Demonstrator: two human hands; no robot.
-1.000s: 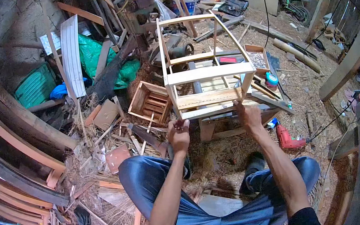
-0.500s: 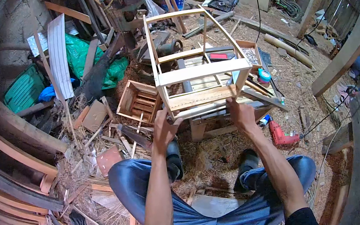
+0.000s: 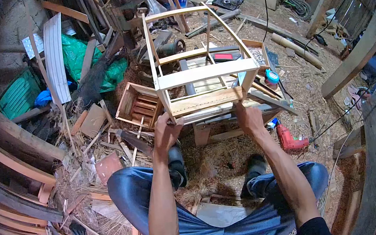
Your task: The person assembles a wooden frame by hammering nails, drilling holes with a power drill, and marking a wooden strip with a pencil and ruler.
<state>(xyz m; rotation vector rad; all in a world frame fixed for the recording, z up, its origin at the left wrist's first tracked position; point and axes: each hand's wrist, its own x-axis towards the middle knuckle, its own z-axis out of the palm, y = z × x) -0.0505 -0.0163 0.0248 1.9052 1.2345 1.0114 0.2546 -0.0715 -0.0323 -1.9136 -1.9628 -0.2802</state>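
A light wooden frame [image 3: 206,73], built of slats and posts like a small chair or stool frame, rests on a low slatted bench [image 3: 202,135] in front of me. At its near left corner my left hand [image 3: 166,131] is closed around the lower wood, thumb pointing inward. My right hand [image 3: 248,117] grips the near right corner, its fingers mostly hidden under the frame. Behind and through the frame I see a red-and-black object [image 3: 224,57] on the bench. A blue-and-white tape roll [image 3: 271,76] lies by the frame's right side.
A red power drill [image 3: 291,138] with a black cord lies on the ground at right. A wooden crate [image 3: 138,106] stands left of the bench. Wood scraps and shavings cover the floor. Part of another person [image 3: 375,67] shows at far right.
The view has shifted slightly, so most of the scene sits a little further left. Both hands stay on the frame's near corners, with no clear movement of the frame on the bench.
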